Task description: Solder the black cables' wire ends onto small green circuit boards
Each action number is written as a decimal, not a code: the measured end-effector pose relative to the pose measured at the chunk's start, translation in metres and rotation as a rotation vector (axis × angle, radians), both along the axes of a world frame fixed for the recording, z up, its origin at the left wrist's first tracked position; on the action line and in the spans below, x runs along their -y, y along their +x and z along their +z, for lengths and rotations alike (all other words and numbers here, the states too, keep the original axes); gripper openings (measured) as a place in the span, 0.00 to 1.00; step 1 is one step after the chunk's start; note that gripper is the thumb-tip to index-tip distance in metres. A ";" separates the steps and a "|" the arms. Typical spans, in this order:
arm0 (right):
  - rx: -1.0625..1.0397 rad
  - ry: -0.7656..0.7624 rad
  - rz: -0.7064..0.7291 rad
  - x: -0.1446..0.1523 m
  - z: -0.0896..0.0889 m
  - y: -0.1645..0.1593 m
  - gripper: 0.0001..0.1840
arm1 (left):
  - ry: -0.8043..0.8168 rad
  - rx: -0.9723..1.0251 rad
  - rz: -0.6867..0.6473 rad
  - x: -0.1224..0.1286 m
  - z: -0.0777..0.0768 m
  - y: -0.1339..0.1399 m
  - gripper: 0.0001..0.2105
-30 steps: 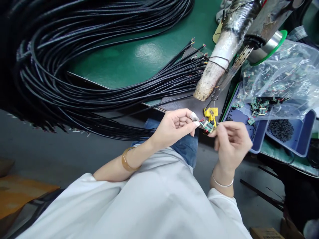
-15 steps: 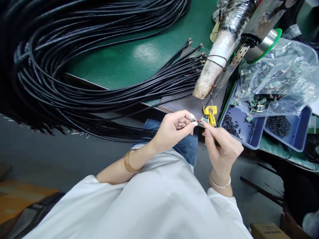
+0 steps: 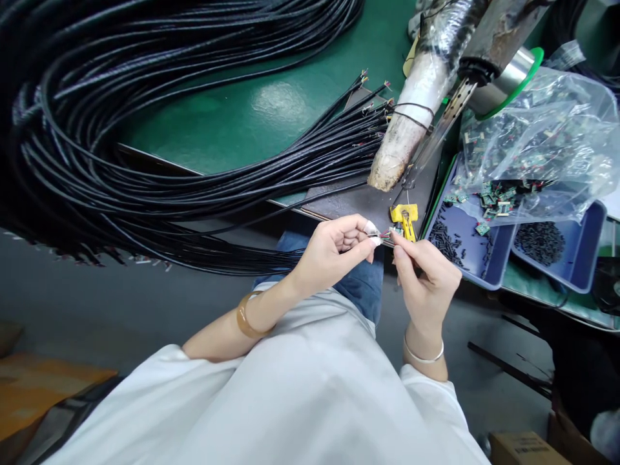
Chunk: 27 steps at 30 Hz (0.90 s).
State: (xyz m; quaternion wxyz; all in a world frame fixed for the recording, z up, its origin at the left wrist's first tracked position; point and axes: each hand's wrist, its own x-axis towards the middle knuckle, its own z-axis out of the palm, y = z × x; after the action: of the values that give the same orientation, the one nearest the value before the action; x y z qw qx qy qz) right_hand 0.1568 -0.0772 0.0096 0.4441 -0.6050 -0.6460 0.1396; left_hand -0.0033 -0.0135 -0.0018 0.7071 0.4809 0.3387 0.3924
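Observation:
My left hand (image 3: 334, 250), with white coverings on its fingertips, pinches the end of a black cable. Thin coloured wires (image 3: 384, 235) fan out from that cable's end towards the right. At their tips is my right hand (image 3: 426, 274), with thumb and forefinger closed on a wire; the exact grip is too small to see well. Just behind the fingertips stands a yellow clamp (image 3: 405, 213) at the bench edge. A small green circuit board (image 3: 398, 228) sits by the clamp, partly covered by my fingers.
A big bundle of black cables (image 3: 203, 187) lies across the green bench (image 3: 285, 97). Above the clamp hang a wrapped pipe (image 3: 394, 148) and a soldering iron (image 3: 448, 116). On the right are blue trays (image 3: 496, 274), a plastic bag (image 3: 547, 129) of circuit boards and a solder spool (image 3: 513, 84).
The view has shifted slightly. My right hand has drawn a little closer to my left fingertips and turned more upright. The left hand keeps its pinch on the cable.

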 end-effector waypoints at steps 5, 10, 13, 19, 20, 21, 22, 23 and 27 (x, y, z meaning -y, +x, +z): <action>-0.038 0.035 -0.012 0.003 -0.003 0.001 0.18 | 0.018 -0.001 -0.013 0.000 -0.001 0.001 0.07; -0.109 -0.049 -0.003 0.005 -0.005 0.000 0.18 | 0.030 0.047 -0.034 0.000 -0.002 0.000 0.05; -0.267 -0.182 0.054 0.004 -0.004 0.004 0.16 | 0.017 0.051 -0.102 -0.001 -0.002 -0.002 0.05; -0.264 -0.179 0.018 0.006 0.004 0.010 0.14 | -0.068 0.000 -0.176 -0.002 0.001 -0.004 0.07; -0.209 -0.109 -0.029 0.007 0.004 0.010 0.15 | -0.071 -0.010 -0.159 -0.002 0.002 -0.004 0.07; -0.143 -0.054 -0.044 0.009 0.004 0.009 0.15 | -0.067 -0.008 -0.149 -0.003 0.002 -0.003 0.07; -0.073 -0.014 -0.029 0.010 0.004 0.008 0.16 | -0.060 0.003 -0.146 -0.003 0.002 -0.003 0.07; -0.007 0.011 0.005 0.011 0.004 0.007 0.17 | -0.055 0.017 -0.150 -0.003 0.001 -0.003 0.07; 0.165 0.039 0.200 0.013 0.001 0.006 0.19 | -0.089 0.104 -0.196 -0.004 -0.005 -0.004 0.09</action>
State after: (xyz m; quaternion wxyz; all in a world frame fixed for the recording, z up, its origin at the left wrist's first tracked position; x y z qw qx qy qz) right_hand 0.1628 -0.0899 0.0101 0.3852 -0.5380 -0.7401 0.1205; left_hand -0.0075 -0.0092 -0.0066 0.7794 0.4590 0.2700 0.3302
